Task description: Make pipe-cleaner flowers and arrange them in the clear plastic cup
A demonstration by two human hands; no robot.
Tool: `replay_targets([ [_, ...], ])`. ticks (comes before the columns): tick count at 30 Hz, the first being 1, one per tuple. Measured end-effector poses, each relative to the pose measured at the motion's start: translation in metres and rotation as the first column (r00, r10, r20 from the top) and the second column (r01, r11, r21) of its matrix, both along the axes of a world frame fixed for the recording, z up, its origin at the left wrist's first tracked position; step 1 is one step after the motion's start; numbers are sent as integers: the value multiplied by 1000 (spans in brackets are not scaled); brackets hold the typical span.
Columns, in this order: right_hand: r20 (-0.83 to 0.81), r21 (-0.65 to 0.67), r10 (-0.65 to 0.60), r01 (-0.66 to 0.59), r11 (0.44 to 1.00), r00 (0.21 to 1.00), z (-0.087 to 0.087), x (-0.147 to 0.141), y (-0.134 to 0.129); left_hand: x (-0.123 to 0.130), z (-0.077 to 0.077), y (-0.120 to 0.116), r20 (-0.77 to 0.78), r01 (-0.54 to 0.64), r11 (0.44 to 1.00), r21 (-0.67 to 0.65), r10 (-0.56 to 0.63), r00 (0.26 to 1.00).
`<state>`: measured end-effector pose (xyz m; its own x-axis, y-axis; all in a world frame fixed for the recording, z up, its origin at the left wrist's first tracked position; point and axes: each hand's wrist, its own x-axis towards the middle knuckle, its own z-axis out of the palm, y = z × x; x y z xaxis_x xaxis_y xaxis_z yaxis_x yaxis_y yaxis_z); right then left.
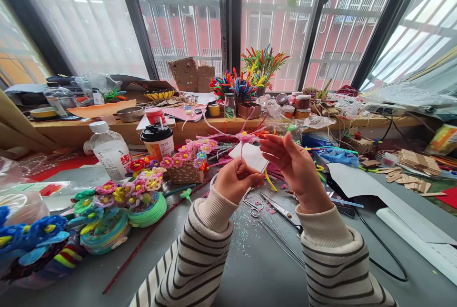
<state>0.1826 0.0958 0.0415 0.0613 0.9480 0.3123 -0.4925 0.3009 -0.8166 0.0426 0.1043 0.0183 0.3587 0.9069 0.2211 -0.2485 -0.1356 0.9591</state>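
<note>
My left hand (pixel 237 178) is closed in a pinch on the twisted stem of a pink pipe-cleaner flower (pixel 244 138) with a yellow centre. The flower stands upright above the fingers, its long pink ends spreading outward. A thin wire end sticks out near the left fingertips. Just right of the flower, my right hand (pixel 291 166) is raised with its fingers stretched out and apart, holding nothing. Below the hands, scissors (pixel 282 209) and a smaller pair of scissors (pixel 253 208) lie on the grey table (pixel 246 269) among pink and glittery scraps.
Finished flower baskets (pixel 146 209) and a plastic bottle (pixel 110 150) stand at the left, near a lidded cup (pixel 157 143). Thin wires (pixel 280 240) lie in front. At the right are white paper (pixel 360 183), a black cable (pixel 385 254) and wooden sticks (pixel 407 178).
</note>
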Motion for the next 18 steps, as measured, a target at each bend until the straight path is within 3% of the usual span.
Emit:
replay_targets([
  [4, -10, 9, 18, -18, 1000, 1000, 1, 2, 0, 1, 0, -2, 39, 18, 1000, -16, -17, 999],
  [18, -3, 33, -212, 212, 977, 977, 5, -1, -4, 2, 1, -7, -21, 30, 1000, 9, -30, 999],
])
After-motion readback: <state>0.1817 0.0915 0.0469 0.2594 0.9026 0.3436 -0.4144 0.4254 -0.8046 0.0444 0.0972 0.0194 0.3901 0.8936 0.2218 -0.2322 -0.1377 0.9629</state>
